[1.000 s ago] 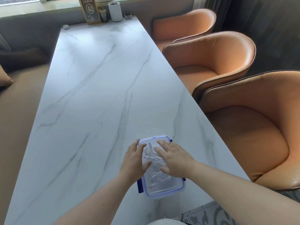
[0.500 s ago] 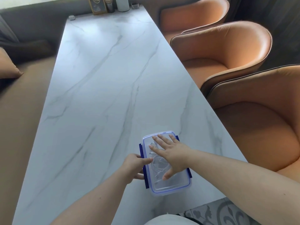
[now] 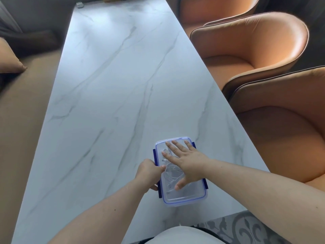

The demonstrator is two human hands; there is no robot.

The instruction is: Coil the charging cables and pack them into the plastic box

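A clear plastic box with a blue-rimmed lid and dark blue side clips stands near the front right of the marble table. White coiled charging cables show through the lid. My right hand lies flat on the lid with its fingers spread and straight. My left hand is at the box's left side, fingers curled round the left blue clip, thumb on the lid's edge.
Three orange leather chairs line the table's right side. A tan bench with a cushion runs along the left. Small items stand at the table's far end. Patterned floor tiles show at the bottom right.
My left hand has left the lid's top and moved down to the left side clip, curling round it. My right hand stays flat on the lid. The camera has tilted down.
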